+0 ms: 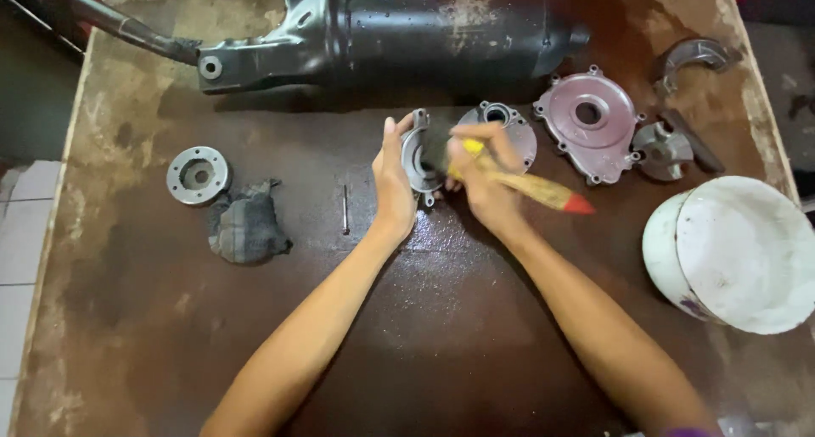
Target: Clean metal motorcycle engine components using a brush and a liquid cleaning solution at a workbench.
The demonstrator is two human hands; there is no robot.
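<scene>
Left hand [393, 182] stands a grey cast-metal half-ring bracket with small bolt ears [415, 159] on edge at table centre, thumb on the near side, fingers wrapped behind its rim; closed on the part. Right hand [480, 172] is closed round a paintbrush with a yellow ferrule and a wooden handle tipped red [531, 187], bristle end pushed against the bracket's inner curve, handle pointing out toward 4 o'clock.

Handling, as judged: the bracket looks stiff, dense for its size, not fragile. The dark brown tabletop [441, 335] glistens wet below the hands, so the casting is probably slick; a grip across the outer rim and a bolt ear seems surer than a pinch on the flat faces. Edges may be sharp.

Around the bracket:
- 3 o'clock, just beside: round grey housing with a centre bore [509, 131], partly behind the right hand.
- Further toward 3: pinkish-grey round cover plate with bolt tabs [588, 125], then a small grey fan-shaped casting [662, 151].
- 2 o'clock, far corner: curved dark metal clamp half [694, 59].
- 4 o'clock, well apart: white plastic bucket lying tilted [734, 254].
- 12 o'clock: long black engine-like casing with an arm [407, 34].
- 9 o'clock: thin metal pin [345, 208], grimy grey rag [246, 225], grey flanged ring [198, 175].
</scene>
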